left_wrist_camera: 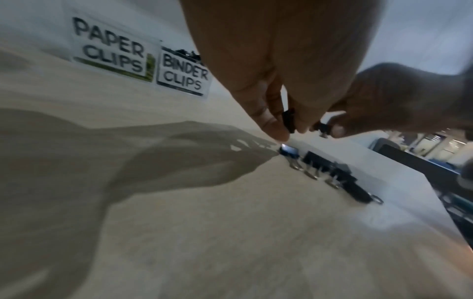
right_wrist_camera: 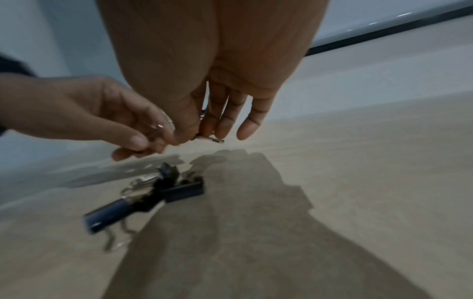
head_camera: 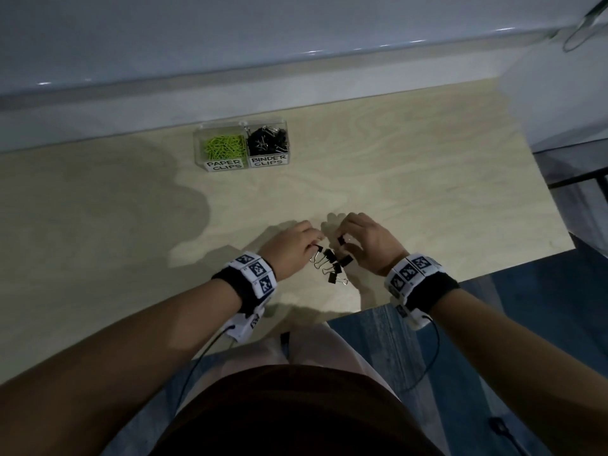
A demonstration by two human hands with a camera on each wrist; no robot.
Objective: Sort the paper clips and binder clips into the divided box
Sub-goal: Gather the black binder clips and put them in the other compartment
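Note:
A clear divided box (head_camera: pixel 197 149) stands at the back of the table, with green paper clips (head_camera: pixel 225 147) in its left compartment and black binder clips (head_camera: pixel 268 141) in its right one. Several loose black binder clips (head_camera: pixel 332 264) lie in a small pile near the table's front edge. Just above the pile, my left hand (head_camera: pixel 314 246) pinches one binder clip (left_wrist_camera: pixel 289 121). My right hand (head_camera: pixel 343 240) pinches another binder clip (right_wrist_camera: pixel 210 138) by its body, with the silver handle sticking out. The two hands almost touch.
The wooden table (head_camera: pixel 411 179) ends just behind my wrists and at the right, above a blue floor (head_camera: pixel 510 340). A pale wall (head_camera: pixel 230 60) runs along the back behind the box. Cables hang from both wristbands.

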